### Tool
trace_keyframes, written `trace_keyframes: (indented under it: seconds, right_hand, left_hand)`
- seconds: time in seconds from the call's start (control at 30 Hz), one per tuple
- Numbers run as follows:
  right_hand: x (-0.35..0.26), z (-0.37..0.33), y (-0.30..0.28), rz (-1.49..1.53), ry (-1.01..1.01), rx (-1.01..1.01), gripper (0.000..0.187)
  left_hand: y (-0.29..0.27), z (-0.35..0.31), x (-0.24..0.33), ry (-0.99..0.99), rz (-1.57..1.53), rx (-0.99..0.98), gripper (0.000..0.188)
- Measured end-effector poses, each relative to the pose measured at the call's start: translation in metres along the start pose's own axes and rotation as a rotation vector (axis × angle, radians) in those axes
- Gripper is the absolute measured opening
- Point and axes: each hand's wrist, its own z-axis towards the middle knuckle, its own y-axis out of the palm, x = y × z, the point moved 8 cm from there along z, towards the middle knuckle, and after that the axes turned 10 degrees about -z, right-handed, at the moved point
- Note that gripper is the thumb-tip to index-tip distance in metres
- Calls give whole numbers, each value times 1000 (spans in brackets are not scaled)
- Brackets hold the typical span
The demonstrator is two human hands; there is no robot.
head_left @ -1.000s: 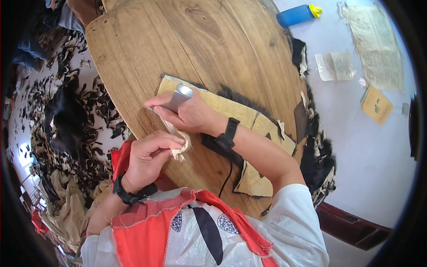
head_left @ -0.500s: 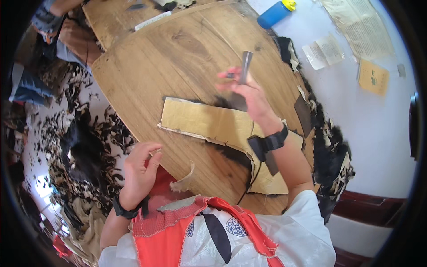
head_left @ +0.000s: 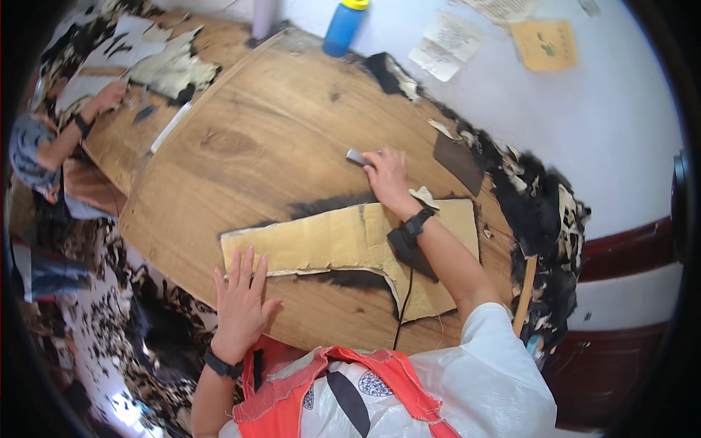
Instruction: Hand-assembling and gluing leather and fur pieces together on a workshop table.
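Observation:
A yellow-faced panel [head_left: 307, 237] with black fur showing at its edges lies on the wooden table. My left hand [head_left: 244, 310] is open, fingers spread, its fingertips over the panel's left end. Beyond the panel, low over the table, my right hand [head_left: 387, 174] is closed around one end of a flat grey metal tool [head_left: 357, 157], which sticks out to the left; its gripped end is hidden. A dark flat piece [head_left: 420, 259] lies on the panel under my right wrist. Beside that wrist sits a small pale scrap [head_left: 423, 197].
Black fur scraps [head_left: 537, 197] line the table's right edge. A blue bottle [head_left: 342, 31] with a yellow cap stands at the back. A wooden stick [head_left: 524, 296] is at the right edge. At the far left a co-worker's hand [head_left: 112, 95] rests by pale hides [head_left: 175, 66]. Scraps litter the floor.
My left hand has opened and moved onto the panel's left end; the pale strip near it is out of sight. My right hand has lowered the metal tool from upright toward the table. The view has shifted.

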Motion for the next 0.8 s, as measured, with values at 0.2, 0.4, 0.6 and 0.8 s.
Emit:
trace_keyframes:
  seconds: [0.2,0.4,0.6,0.8]
  right_hand:
    - [35,-40,-61,138,143,136,42]
    - [196,-209,-132,86,801,-204,52]
    - [181,-326,-137,3,922,-195,45]
    - [140,-332,-138,49,917,-215,36]
  left_hand:
    - [-14,10,7,51,56,132,53]
    - [-27,55,-7,192,-126,239,44]
    - [-34,87,-17,247,-74,161,47]
    - [-44,135,-77,130,-436,120,32]
